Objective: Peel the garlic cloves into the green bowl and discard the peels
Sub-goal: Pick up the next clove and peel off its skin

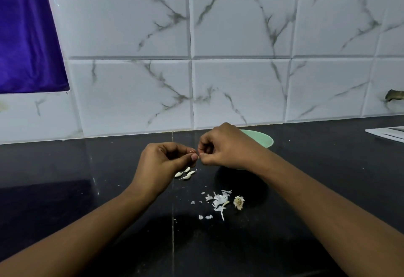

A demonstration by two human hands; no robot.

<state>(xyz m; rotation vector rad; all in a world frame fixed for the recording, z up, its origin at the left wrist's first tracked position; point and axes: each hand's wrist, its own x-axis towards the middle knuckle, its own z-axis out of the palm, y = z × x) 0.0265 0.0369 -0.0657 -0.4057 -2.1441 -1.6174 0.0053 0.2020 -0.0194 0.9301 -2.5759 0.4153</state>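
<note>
My left hand (168,158) and my right hand (223,147) meet above the black counter, both pinching one small garlic clove (193,153) between thumb and fingertips; the clove is mostly hidden by the fingers. Several unpeeled white cloves (185,174) lie on the counter just below my left hand. The green bowl (263,137) stands behind my right hand, largely covered by it; its inside is hidden. A heap of white peels (218,202) lies nearer to me, with the dry garlic root stub (239,202) at its right.
The black counter (87,189) runs up to a marble-patterned tiled wall (240,58). A white flat object (387,133) lies at the far right edge. A purple cloth (24,36) hangs at the upper left.
</note>
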